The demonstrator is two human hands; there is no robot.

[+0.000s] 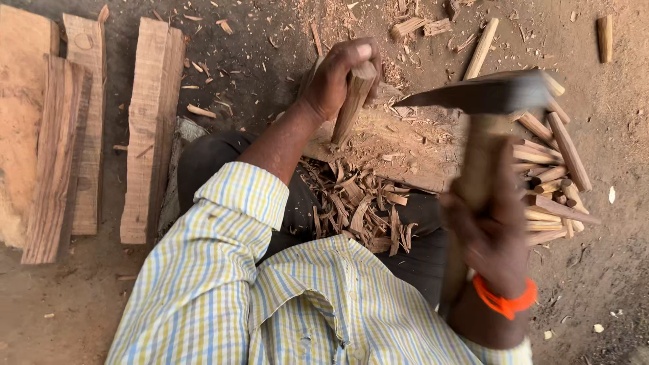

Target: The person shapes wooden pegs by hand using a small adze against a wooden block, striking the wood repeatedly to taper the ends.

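Both hands gripping — right (490,236) round raised hatchet (483,94), left (334,81) steadying near-upright wooden stick (353,101).

Right hand (490,240) and hatchet (483,94) smeared by motion blur, stick's (351,101) upper end hidden inside left hand (334,81), far-left plank (20,122) cut by the edge

left hand (334,81): clenched, forward | right hand (490,236): fisted, raised, blurred
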